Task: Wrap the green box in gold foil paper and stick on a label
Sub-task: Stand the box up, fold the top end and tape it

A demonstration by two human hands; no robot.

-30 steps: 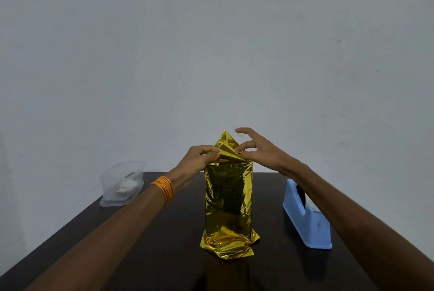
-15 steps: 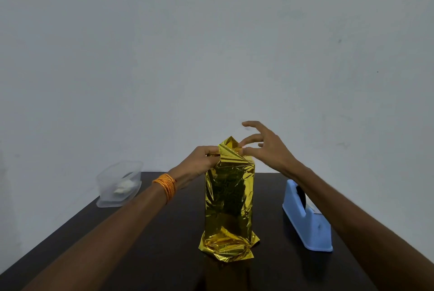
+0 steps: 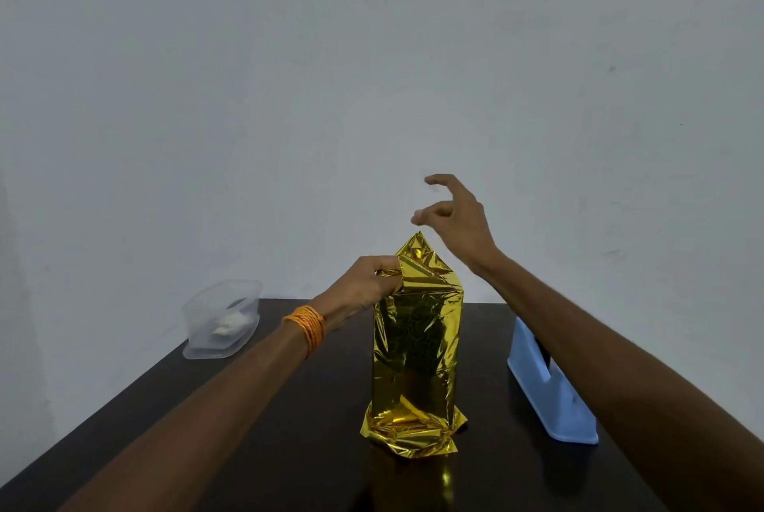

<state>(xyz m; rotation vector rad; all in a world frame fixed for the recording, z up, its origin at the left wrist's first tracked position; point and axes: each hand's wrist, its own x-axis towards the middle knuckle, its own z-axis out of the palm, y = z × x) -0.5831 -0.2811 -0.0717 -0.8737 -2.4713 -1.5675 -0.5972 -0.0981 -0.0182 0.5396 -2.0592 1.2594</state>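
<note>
Foil-wrapped box (image 3: 415, 350) stands upright on the dark table (image 3: 289, 449), centre of the frame; gold foil covers all the sides in view, no bare green showing; bottom end is folded under but crumpled, with foil flaring out around the base; top end not closed yet, foil peaks to a loose point above the box. Left hand (image 3: 364, 286), orange thread band (image 3: 306, 325) on its wrist, pinches the top flap at its left edge, fingers curled round the foil. Right hand (image 3: 459, 222) is up and right of the peak, apart from the foil, fingers loosely spread, nothing visibly held. Blue tape dispenser (image 3: 545, 387) sits at right of the box, near but not touching; clear plastic tub (image 3: 223, 319) at mid left holds something white, maybe labels, cannot tell. Judgement: body wrap looks done; left to do: fold the top down flat, tape it, tidy the base, then stick on a label; none on the faces in view; roughly past halfway.
</note>
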